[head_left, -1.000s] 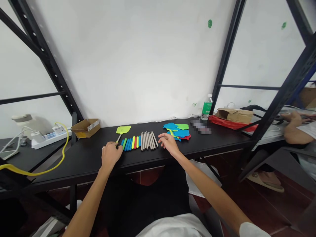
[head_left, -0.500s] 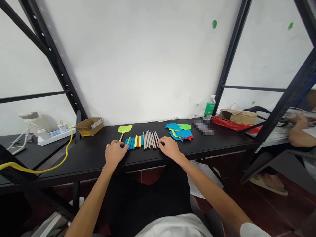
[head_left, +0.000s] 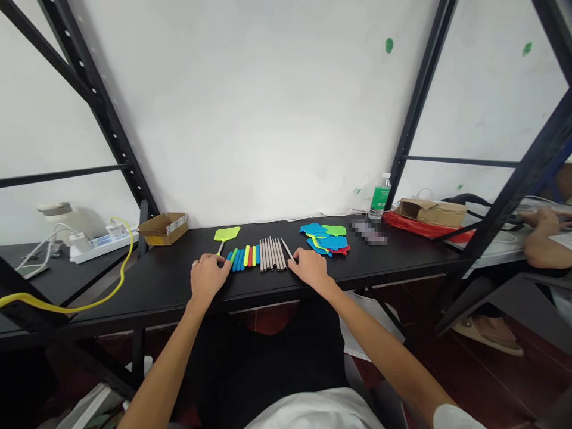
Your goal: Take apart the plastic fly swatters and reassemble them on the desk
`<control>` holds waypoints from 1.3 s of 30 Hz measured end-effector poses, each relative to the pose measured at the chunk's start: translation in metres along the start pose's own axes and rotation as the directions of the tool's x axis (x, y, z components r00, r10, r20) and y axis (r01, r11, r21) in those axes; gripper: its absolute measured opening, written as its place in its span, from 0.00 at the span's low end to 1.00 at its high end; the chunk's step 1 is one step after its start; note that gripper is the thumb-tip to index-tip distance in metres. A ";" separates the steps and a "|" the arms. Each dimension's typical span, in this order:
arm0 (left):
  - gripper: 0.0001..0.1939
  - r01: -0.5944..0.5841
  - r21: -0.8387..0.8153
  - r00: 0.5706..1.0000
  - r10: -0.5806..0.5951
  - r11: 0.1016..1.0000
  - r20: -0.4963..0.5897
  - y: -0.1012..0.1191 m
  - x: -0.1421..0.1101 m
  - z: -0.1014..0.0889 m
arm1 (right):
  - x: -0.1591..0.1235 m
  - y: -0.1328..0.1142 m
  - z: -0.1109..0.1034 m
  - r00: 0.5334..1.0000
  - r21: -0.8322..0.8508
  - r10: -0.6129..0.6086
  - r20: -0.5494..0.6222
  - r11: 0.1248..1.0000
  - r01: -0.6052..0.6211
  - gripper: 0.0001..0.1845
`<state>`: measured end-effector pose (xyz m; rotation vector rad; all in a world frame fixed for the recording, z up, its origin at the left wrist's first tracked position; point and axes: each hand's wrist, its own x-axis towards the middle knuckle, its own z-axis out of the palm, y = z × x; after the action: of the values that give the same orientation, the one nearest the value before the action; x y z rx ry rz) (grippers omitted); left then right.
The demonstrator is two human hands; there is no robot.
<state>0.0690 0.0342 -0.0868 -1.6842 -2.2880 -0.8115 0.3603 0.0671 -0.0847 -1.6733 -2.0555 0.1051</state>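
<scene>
With twelve o'clock toward the wall, the right hand (head_left: 310, 267) has its thumb and fingertips clamped on the near end of a single grey rod (head_left: 287, 249); this rod is slim, straight and smooth, with a dull metallic look, narrowing toward its far tip, which points to eleven o'clock; its near end is hidden by the fingers, and whether it is lifted off the black table (head_left: 170, 280) I cannot tell.

Just beside it, between nine and ten o'clock from that hand, lies a row of like rods (head_left: 271, 255), packed side by side; their far ends are thinner, their near ends show dark openings, and they fan slightly; next along, toward nine o'clock, sit the coloured handles (head_left: 246, 256), rounded, glossy sticks in blue, green, yellow and red, the leftmost ones leaning to one o'clock.

The left hand (head_left: 209, 277) lies over the lower shaft of a lime fly swatter (head_left: 227, 233), whose perforated head shows at one o'clock from it; its thumb is apart from the other fingers, near the handles, but whether the fingers grip the shaft I cannot tell; at one o'clock from the right hand is a pile of flat swatter heads (head_left: 330, 241), blue, green, yellow and red, overlapping.
</scene>
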 end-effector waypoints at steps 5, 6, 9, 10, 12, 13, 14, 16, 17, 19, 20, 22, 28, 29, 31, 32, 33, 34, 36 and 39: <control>0.22 0.005 0.045 1.000 -0.004 0.999 -0.011 -0.001 -0.001 0.002 | 0.002 0.002 0.001 0.999 -0.004 0.029 0.026 1.000 -0.028 0.13; 0.22 0.003 0.053 1.000 -0.003 0.999 -0.006 -0.001 -0.001 0.002 | 0.003 0.003 0.000 0.999 0.012 0.033 0.031 0.999 -0.034 0.13; 0.22 0.005 0.063 1.000 -0.005 0.998 0.008 0.000 -0.001 0.001 | 0.007 0.006 -0.002 0.998 0.097 0.049 0.044 0.994 -0.053 0.15; 0.22 0.008 0.064 1.000 -0.009 0.998 0.012 0.000 -0.001 0.000 | 0.008 0.007 -0.002 0.997 0.139 0.054 0.047 0.989 -0.060 0.17; 0.21 0.017 0.063 1.000 -0.018 0.998 0.017 0.001 -0.002 -0.001 | 0.012 0.012 -0.003 0.995 0.253 0.078 0.061 0.963 -0.091 0.19; 0.21 0.018 0.062 1.000 -0.019 0.998 0.014 0.002 -0.002 -0.001 | 0.014 0.015 -0.003 0.993 0.331 0.092 0.072 0.937 -0.111 0.19; 0.20 0.017 0.064 1.000 -0.017 0.998 0.009 0.002 -0.002 -0.002 | 0.016 0.017 -0.003 0.991 0.421 0.105 0.080 0.898 -0.130 0.19; 0.20 0.006 0.070 1.000 -0.005 0.998 -0.004 0.003 -0.002 -0.003 | 0.019 0.023 -0.003 0.989 0.612 0.121 0.090 0.777 -0.150 0.18; 0.19 -0.001 0.073 1.000 0.001 0.997 -0.009 0.003 -0.002 -0.003 | 0.020 0.025 -0.004 0.988 0.698 0.122 0.095 0.699 -0.154 0.17; 0.18 -0.009 0.078 1.000 0.010 0.997 -0.014 0.003 -0.002 -0.003 | 0.021 0.029 -0.005 0.986 0.826 0.117 0.118 0.540 -0.163 0.16; 0.18 -0.015 0.081 1.000 0.017 0.997 -0.020 0.004 -0.003 -0.003 | 0.022 0.029 -0.006 0.984 0.864 0.114 0.134 0.473 -0.172 0.16; 0.17 -0.036 0.096 0.998 0.040 0.995 -0.044 0.004 -0.003 -0.003 | 0.022 0.030 -0.007 0.982 0.902 0.112 0.155 0.390 -0.187 0.17; 0.13 -0.087 0.084 0.994 0.092 0.993 -0.055 0.005 -0.004 -0.005 | 0.024 0.028 -0.006 0.983 0.944 0.087 0.162 0.276 -0.180 0.22; 0.13 -0.094 0.072 0.994 0.098 0.993 -0.053 0.005 -0.004 -0.005 | 0.025 0.028 -0.006 0.983 0.953 0.077 0.166 0.244 -0.180 0.22; 0.13 -0.105 0.052 0.992 0.108 0.993 -0.060 0.005 -0.004 -0.006 | 0.025 0.027 -0.005 0.984 0.965 0.056 0.171 0.191 -0.179 0.23; 0.13 -0.110 0.044 0.991 0.113 0.993 -0.070 0.005 -0.004 -0.006 | 0.024 0.026 -0.005 0.984 0.969 0.048 0.172 0.173 -0.178 0.24; 0.14 -0.115 0.035 0.990 0.118 0.993 -0.082 0.006 -0.004 -0.006 | 0.024 0.026 -0.005 0.984 0.971 0.043 0.172 0.158 -0.177 0.24; 0.15 -0.121 0.025 0.987 0.123 0.992 -0.100 0.006 -0.004 -0.007 | 0.024 0.025 -0.005 0.984 0.974 0.039 0.173 0.145 -0.176 0.24; 0.19 -0.135 0.000 0.982 0.134 0.991 -0.137 0.006 -0.004 -0.008 | 0.024 0.024 -0.004 0.985 0.977 0.027 0.172 0.123 -0.174 0.23; 0.22 -0.157 -0.048 0.975 0.147 0.986 -0.167 0.004 -0.005 -0.009 | 0.024 0.024 -0.002 0.987 0.981 0.014 0.159 0.114 -0.159 0.22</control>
<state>0.0729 0.0265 -0.0799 -1.7240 -2.0190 -0.9556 0.3795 0.0949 -0.0834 -0.7996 -1.2151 1.3645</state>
